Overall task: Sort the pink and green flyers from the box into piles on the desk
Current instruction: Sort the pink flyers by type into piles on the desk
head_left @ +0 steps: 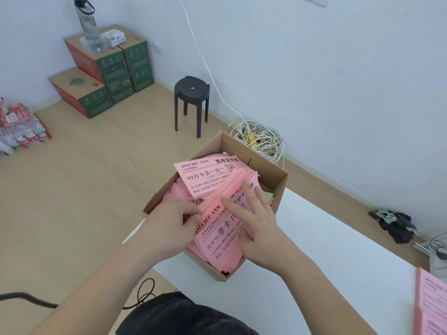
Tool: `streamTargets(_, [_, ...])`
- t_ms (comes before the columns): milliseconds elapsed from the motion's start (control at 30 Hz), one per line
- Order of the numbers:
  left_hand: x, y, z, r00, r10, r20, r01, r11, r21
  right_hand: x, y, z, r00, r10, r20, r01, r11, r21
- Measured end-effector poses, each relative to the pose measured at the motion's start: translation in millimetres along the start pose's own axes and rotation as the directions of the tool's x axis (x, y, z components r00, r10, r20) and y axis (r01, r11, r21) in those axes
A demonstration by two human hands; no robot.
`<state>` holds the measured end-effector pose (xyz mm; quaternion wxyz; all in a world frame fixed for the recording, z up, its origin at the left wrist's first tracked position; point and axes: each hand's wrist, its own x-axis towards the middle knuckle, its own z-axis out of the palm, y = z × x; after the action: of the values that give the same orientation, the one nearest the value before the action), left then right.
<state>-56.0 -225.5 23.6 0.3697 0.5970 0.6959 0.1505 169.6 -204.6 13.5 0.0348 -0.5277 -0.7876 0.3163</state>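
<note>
An open cardboard box (271,170) stands on the left end of the white desk (326,250), filled with pink flyers (208,176) printed in black. A sliver of green flyer (269,196) shows at the box's right inner wall. My left hand (174,226) pinches the left edge of a tilted bundle of pink flyers (219,234) inside the box. My right hand (254,221) lies on that bundle with straight fingers spread over its top and the thumb under its right side. A pile of pink flyers (431,303) sits on the desk at the far right edge.
A black stool (192,102) stands on the wooden floor behind the box. A tangle of white cable (260,139) lies by the wall. Stacked cartons (106,71) with a water bottle (85,19) on top are at the back left. Dark cloth (394,224) lies beyond the desk.
</note>
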Motion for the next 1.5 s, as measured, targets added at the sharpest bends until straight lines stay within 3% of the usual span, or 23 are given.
streamTargets(267, [-7.8, 7.7, -4.1, 0.999, 0.007, 0.032, -0.003, 0.993, -0.120, 5.4, 4.6, -1.7, 0.999, -0.047, -0.020, 0.046, 0.997, -0.055])
streamTargets(500, [-12.6, 9.6, 4.6, 0.991, 0.008, 0.136, 0.033, 0.954, -0.299, 8.0, 5.4, -12.4, 0.986, -0.163, -0.029, 0.152, 0.960, -0.234])
streamTargets(667, [-21.3, 19.1, 5.3, 0.991, 0.053, 0.123, -0.015, 0.957, -0.291, 11.7, 12.4, -22.7, 0.943, -0.304, -0.139, 0.255, 0.923, -0.289])
streamTargets(733, [-17.4, 11.8, -3.5, 0.999, 0.004, 0.036, 0.008, 0.943, -0.332, 10.0, 16.1, -28.8, 0.935, -0.308, -0.174, 0.243, 0.916, -0.319])
streamTargets(800, [-11.9, -1.6, -12.1, 0.995, -0.060, -0.081, 0.032, 0.948, -0.316, 7.0, 20.3, -32.1, 0.933, -0.312, -0.179, 0.247, 0.918, -0.311])
streamTargets(1067, [-18.1, -6.3, -2.2, 0.992, -0.067, -0.106, 0.036, 0.961, -0.274, 6.6, 13.6, -21.2, 0.920, -0.321, -0.226, 0.254, 0.925, -0.281])
streamTargets(1233, [-22.9, 3.5, 5.7, 0.999, 0.017, -0.039, -0.030, 0.926, -0.377, 3.6, 4.2, -16.9, 0.938, -0.302, -0.168, 0.242, 0.922, -0.303])
streamTargets(1400, [-28.5, -1.4, -3.0, 0.971, 0.177, 0.163, -0.101, 0.915, -0.391, 1.0, 3.1, -18.4, 0.928, -0.312, -0.203, 0.258, 0.932, -0.254])
streamTargets(1500, [-27.5, -8.0, -12.2, 0.997, 0.061, 0.043, -0.038, 0.912, -0.408, -3.6, 7.0, -25.2, 0.917, -0.285, -0.280, 0.237, 0.952, -0.193])
